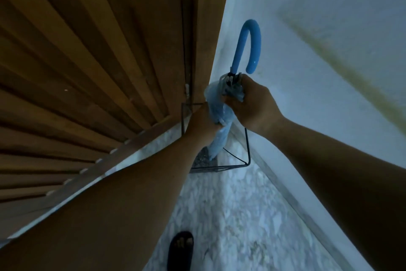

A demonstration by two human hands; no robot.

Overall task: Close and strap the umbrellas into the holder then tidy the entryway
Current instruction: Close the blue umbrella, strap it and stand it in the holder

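Both hands, left hand and right hand, are clenching the blue umbrella; canopy folds beneath the fingers risk springing loose, missing the wire holder.

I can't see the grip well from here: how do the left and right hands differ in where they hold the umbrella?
The right hand grips high, just below the blue hooked handle, at the rib tips. The left hand grips lower, around the gathered canopy, above the wire holder. The right hand sits on the wall side, the left on the wooden door side. Both are closed around the same umbrella.
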